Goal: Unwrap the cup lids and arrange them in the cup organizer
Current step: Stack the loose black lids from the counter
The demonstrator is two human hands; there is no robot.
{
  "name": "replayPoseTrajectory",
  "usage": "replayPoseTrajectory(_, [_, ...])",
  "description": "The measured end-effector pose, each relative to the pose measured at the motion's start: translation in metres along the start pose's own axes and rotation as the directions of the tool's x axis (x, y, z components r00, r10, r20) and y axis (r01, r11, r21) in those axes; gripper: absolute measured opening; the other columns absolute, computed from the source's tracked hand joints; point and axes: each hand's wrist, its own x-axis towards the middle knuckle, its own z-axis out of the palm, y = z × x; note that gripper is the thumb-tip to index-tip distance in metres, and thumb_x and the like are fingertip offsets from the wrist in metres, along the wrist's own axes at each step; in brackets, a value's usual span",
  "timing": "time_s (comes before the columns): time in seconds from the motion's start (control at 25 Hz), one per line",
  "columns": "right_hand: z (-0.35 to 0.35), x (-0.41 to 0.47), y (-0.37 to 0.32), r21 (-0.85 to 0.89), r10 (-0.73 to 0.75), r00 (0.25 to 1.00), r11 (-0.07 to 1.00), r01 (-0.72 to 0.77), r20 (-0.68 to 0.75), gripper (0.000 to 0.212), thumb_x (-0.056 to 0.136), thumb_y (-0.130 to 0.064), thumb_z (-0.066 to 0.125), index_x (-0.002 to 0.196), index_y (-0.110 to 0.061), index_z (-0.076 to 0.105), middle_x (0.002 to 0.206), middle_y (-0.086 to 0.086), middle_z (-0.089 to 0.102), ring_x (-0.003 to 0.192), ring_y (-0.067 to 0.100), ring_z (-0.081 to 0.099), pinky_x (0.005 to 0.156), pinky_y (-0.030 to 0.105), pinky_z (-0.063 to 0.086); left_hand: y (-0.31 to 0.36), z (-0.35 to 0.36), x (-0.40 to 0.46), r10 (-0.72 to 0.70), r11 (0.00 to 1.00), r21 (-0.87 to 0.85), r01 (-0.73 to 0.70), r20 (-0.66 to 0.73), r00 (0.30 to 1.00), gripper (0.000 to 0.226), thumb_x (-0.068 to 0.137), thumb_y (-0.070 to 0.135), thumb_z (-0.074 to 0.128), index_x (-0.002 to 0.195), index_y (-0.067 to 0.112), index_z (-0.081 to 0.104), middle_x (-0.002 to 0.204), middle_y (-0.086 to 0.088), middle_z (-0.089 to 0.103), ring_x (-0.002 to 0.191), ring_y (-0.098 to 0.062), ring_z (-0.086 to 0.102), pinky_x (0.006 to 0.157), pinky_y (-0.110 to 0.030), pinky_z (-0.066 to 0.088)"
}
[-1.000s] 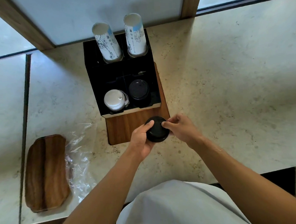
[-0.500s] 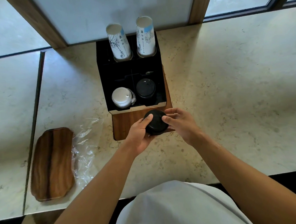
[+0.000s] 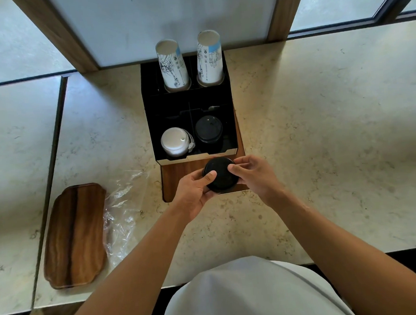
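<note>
While both hands' fingers (image 3: 210,175) grip black lids (image 3: 221,173), pale marble counter (image 3: 322,138) meets windows (image 3: 338,0).

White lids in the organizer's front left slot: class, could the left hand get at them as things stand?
Probably not at once: the left hand grips the black lids together with the right hand. The white lids themselves lie uncovered.

Soft window daylight, dim foreground, sharp focus, wide-angle edge bending.
</note>
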Motion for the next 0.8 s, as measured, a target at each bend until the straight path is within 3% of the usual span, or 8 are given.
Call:
replayPoseTrajectory(0.24, [0.002,0.011,-0.015,-0.068,-0.061,0.996,0.996,0.057,-0.057,0.012,0.092,-0.024,0.078,0.1,-0.022,0.07,0.098,0.001,0.078,0.096,0.017,0.075,0.09,0.043,0.063,0.01,-0.002,0.009,0.028,0.995,0.097,-0.028,0.004,1.0,0.023,0.099,0.022,0.062,0.117,0.01,0.07,0.105,-0.008,0.078,0.104,-0.028,0.073,0.089,-0.046,0.061])
replayPoseTrajectory(0.4, [0.005,0.018,-0.023,-0.128,-0.063,0.997,0.99,0.057,-0.048,0.031,0.091,-0.027,0.079,0.118,-0.012,0.073,0.109,0.004,0.078,0.104,0.02,0.073,0.096,0.045,0.06,0.015,-0.006,0.017,0.112,0.971,0.217,-0.098,-0.056,0.992,0.022,0.099,0.024,0.063,0.118,0.019,0.071,0.107,-0.008,0.076,0.1,-0.025,0.074,0.086,-0.043,0.062])
replayPoseTrajectory(0.56, [0.009,0.028,-0.034,-0.197,-0.099,0.995,0.975,0.1,0.015,0.03,0.091,-0.03,0.079,0.118,-0.017,0.076,0.106,-0.003,0.077,0.103,0.015,0.073,0.096,0.039,0.06,0.028,-0.004,0.026,0.16,0.948,0.291,-0.128,-0.089,0.983,0.015,0.098,0.023,0.066,0.112,0.022,0.07,0.114,-0.005,0.073,0.097,-0.02,0.075,0.077,-0.039,0.063])
replayPoseTrajectory(0.8, [0.018,0.046,-0.051,-0.204,-0.161,0.987,0.967,0.155,-0.013,0.035,0.095,-0.027,0.071,0.129,-0.02,0.071,0.122,0.0,0.072,0.115,0.019,0.067,0.102,0.045,0.057,0.053,0.0,0.041,0.275,0.924,0.323,-0.203,-0.195,0.941,0.029,0.092,0.016,0.074,0.119,0.009,0.068,0.106,-0.005,0.074,0.096,-0.019,0.074,0.078,-0.037,0.064])
